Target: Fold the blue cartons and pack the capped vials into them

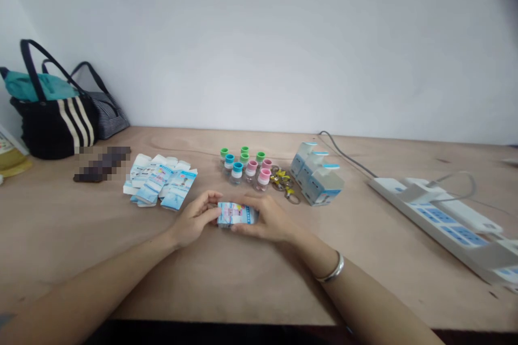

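A small blue-and-white printed cardboard box point(234, 214) lies between my two hands, just above or on the wooden table. My left hand point(198, 216) grips its left end with thumb and fingers. Around the right end, my right hand point(269, 217) is closed, thumb at the near side and fingers over the far side. Behind the hands stand several small clear bottles with green, blue and pink caps, among them a pink-capped bottle point(263, 179). Flattened boxes point(159, 183) are heaped to the left. Three open-topped boxes point(318, 175) stand upright to the right.
Key rings with yellow parts point(283, 179) lie beside the bottles. A white power strip point(441, 226) with a plugged cable runs along the right. At the back left are a black striped bag point(56, 124), a grey bag point(107, 110) and a dark blurred object point(103, 164).
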Tool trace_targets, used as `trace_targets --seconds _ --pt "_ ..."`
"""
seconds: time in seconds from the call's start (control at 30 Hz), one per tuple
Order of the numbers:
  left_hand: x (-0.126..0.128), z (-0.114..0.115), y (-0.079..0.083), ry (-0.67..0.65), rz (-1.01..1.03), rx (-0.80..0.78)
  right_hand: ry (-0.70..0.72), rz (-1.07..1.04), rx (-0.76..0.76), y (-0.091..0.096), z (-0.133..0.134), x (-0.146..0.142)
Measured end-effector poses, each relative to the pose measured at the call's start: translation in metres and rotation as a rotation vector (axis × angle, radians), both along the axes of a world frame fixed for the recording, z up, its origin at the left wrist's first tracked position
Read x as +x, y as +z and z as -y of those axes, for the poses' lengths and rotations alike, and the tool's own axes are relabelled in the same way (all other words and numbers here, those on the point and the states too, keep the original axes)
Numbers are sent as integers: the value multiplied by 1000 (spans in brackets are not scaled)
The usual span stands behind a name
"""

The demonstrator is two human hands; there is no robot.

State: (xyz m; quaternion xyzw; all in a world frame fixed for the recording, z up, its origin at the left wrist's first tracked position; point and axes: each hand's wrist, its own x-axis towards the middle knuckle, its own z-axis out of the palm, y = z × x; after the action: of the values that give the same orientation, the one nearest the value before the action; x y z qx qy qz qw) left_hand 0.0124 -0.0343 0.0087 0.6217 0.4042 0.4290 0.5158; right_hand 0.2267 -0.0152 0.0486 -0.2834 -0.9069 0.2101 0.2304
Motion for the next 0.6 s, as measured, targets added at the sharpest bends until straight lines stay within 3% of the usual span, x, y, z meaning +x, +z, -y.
trace_targets --seconds 0.2,0.3,0.43,0.5,0.6 --pt "-3 5 3 -41 -271 246 -140 -27 43 2 2 4" --pt "-3 4 1 -38 -204 200 -221 -185 -12 4 1 9" --pt "-2 4 1 -108 -115 141 -181 -299 -205 14 1 13" --pt "-5 4 6 -108 -221 230 -174 -214 -244 24 1 21" --pt "-17 0 16 -32 -565 501 -225 -32 -271 42 -1 48"
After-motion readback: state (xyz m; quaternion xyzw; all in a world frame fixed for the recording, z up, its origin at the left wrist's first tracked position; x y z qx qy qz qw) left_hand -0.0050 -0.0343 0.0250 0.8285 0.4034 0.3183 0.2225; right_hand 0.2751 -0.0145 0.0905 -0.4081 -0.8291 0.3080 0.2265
